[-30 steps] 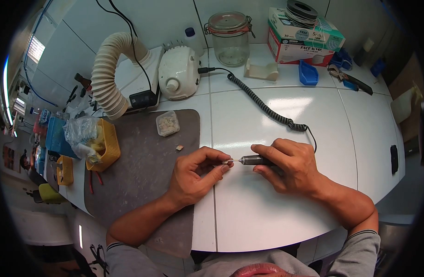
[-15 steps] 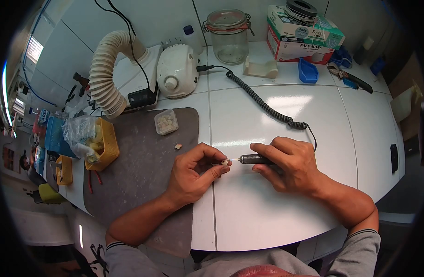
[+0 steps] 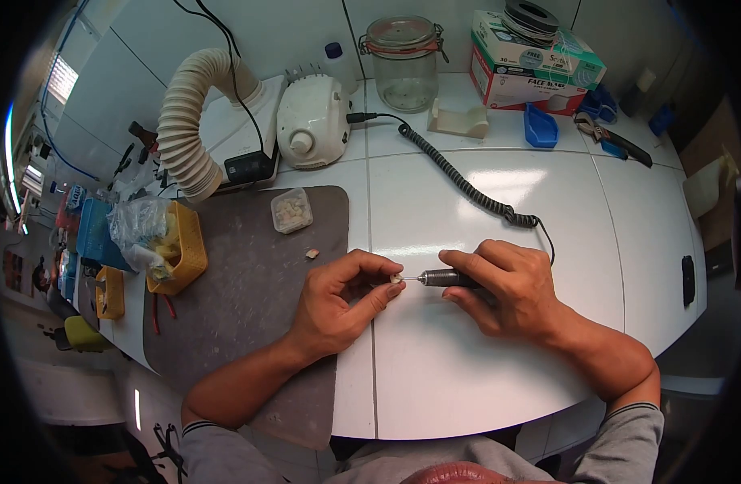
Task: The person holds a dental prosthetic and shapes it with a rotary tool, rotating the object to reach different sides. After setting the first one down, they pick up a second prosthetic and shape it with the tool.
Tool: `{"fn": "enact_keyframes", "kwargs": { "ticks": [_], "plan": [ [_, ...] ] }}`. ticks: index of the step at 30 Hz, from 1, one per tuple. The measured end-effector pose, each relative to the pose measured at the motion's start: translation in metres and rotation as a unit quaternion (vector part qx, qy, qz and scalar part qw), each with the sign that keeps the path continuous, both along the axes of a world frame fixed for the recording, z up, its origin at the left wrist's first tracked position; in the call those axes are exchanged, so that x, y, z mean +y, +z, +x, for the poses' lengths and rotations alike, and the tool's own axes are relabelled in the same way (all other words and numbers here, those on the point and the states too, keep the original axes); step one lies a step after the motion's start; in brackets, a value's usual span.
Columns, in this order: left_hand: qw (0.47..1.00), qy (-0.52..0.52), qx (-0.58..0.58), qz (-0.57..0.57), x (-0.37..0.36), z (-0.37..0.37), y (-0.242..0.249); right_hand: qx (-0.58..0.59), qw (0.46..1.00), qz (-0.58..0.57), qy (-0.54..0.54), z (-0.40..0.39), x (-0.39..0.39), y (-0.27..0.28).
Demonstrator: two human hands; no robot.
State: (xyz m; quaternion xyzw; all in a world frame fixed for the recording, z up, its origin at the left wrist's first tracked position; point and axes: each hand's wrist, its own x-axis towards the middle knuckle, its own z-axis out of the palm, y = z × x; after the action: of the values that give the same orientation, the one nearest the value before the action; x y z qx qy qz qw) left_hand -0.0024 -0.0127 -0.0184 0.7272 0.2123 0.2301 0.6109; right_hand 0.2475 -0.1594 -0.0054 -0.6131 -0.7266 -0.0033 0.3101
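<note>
Left hand [image 3: 342,305]: pinching a small pale piece [image 3: 397,279] in its fingertips over the white table [image 3: 483,371] | Right hand [image 3: 506,286]: gripping a drill [image 3: 445,278], its thin bit [image 3: 412,278] apparently touching the piece | Change: piece is showing another side than a moment ago, suggesting turning | Around: coiled cord [image 3: 457,177] is running to the white machine [image 3: 314,121]

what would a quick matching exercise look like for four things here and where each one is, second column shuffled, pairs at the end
1. small pale piece
2. handpiece
3. clear tub
4. spool

A. on the grey mat
B. in the right hand
C. atop the stacked boxes
D. in the left hand

Pairs: 1-D, 2-B, 3-A, 4-C
</note>
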Motion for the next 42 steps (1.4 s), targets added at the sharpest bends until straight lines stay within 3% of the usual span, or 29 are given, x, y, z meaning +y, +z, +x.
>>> {"fn": "enact_keyframes", "kwargs": {
  "ticks": [42],
  "plan": [
    [0.999, 0.010, 0.015, 0.031, 0.0008, 0.0001, 0.0025, -0.040, 0.999, 0.005, 0.013, -0.0022, 0.0005, 0.0019]
  ]
}}
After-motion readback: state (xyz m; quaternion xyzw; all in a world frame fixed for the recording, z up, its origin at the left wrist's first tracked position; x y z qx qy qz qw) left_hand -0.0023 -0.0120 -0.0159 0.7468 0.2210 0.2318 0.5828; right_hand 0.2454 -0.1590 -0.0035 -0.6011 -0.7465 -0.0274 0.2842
